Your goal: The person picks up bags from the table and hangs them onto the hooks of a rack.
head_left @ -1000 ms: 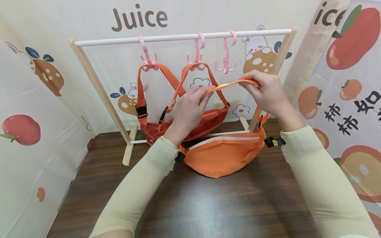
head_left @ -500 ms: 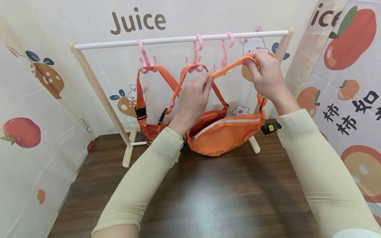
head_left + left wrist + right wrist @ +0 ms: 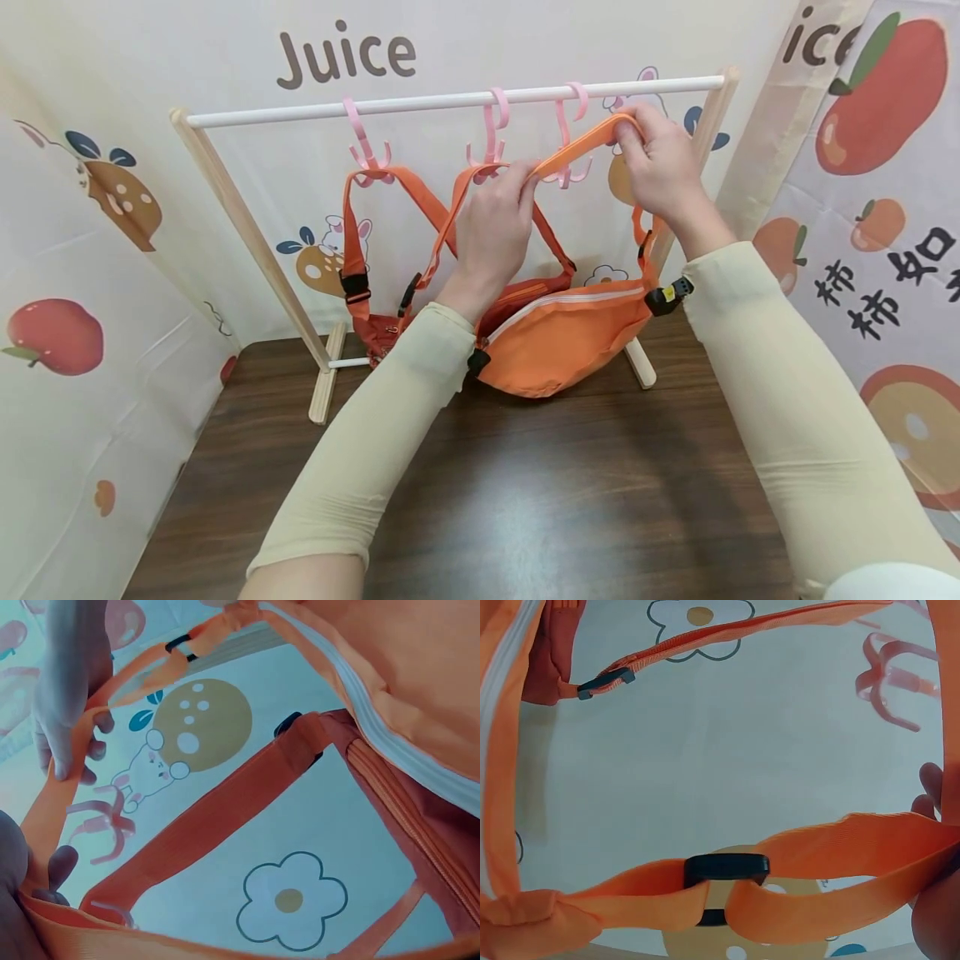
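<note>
An orange waist bag [image 3: 566, 346] with a white zipper hangs from its strap [image 3: 577, 150], which is held up by both hands. My left hand [image 3: 493, 229] pinches the strap beside the middle hook. Farther right and higher, my right hand [image 3: 663, 162] grips another part of it, with the strap stretched between. Behind that stretch is a pink hook [image 3: 564, 142], partly covered. In the right wrist view, the strap's black slider [image 3: 727, 866] shows near my right hand [image 3: 939, 915]. A black buckle [image 3: 670, 295] dangles at the bag's right end.
Behind, a darker red-orange waist bag [image 3: 375, 327] hangs by its straps from two pink hooks [image 3: 367, 154]. The hooks sit on the white bar [image 3: 420, 103] of a wooden rack [image 3: 240, 225]. The rack stands on a dark wooden table [image 3: 555, 500] against printed cloth walls.
Both hands have risen, the right one most, lifting the orange waist bag upward toward the rack. The strap between the hands now slants up to the right in front of the right-hand hook.
</note>
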Available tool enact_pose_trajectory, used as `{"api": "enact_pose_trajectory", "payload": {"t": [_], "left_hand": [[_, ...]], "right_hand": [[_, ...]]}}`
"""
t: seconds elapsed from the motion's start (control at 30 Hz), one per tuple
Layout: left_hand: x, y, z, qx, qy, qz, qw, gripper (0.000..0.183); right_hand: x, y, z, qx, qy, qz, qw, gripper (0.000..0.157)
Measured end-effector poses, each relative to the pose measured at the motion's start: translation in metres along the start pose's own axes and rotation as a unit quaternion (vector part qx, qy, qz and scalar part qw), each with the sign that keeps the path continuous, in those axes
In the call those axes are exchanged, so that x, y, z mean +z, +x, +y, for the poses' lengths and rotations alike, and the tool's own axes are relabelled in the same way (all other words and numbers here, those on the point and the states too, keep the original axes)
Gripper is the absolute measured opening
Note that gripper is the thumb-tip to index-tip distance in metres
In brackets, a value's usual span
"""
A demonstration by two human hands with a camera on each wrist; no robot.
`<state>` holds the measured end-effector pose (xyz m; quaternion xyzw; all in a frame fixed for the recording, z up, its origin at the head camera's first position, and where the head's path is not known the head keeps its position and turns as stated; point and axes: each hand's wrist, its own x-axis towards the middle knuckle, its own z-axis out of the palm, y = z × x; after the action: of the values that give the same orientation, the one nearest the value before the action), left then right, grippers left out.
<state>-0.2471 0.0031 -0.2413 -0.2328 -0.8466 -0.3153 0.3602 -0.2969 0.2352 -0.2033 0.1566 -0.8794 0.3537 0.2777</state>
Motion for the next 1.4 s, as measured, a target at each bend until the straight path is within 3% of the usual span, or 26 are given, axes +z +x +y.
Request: {"api": "enact_pose_trajectory", "payload": {"t": [0.33, 0.6, 0.97, 1.2, 1.4], "left_hand": [[0.010, 0.004, -0.004, -0.016, 0.002, -0.009, 0.9998, 0.031], [0.023, 0.001, -0.013, -0.040, 0.012, -0.035, 0.9985, 0.033], [0.039, -0.012, -0.019, -0.040, 0.014, -0.058, 0.9974, 0.032], [0.047, -0.025, -0.023, -0.065, 0.005, -0.086, 0.9941, 0.043], [0.052, -0.038, -0.028, -0.089, -0.017, -0.101, 0.9908, 0.038]], "right_hand": [[0.011, 0.010, 0.011, 0.045, 0.053, -0.039, 0.997, 0.041], [0.022, 0.006, 0.024, 0.072, 0.042, -0.064, 0.995, 0.044], [0.032, -0.006, 0.036, 0.067, 0.053, -0.079, 0.993, 0.043], [0.040, -0.017, 0.044, 0.058, 0.033, -0.075, 0.995, 0.047], [0.045, -0.026, 0.049, 0.050, 0.016, -0.063, 0.997, 0.043]]}}
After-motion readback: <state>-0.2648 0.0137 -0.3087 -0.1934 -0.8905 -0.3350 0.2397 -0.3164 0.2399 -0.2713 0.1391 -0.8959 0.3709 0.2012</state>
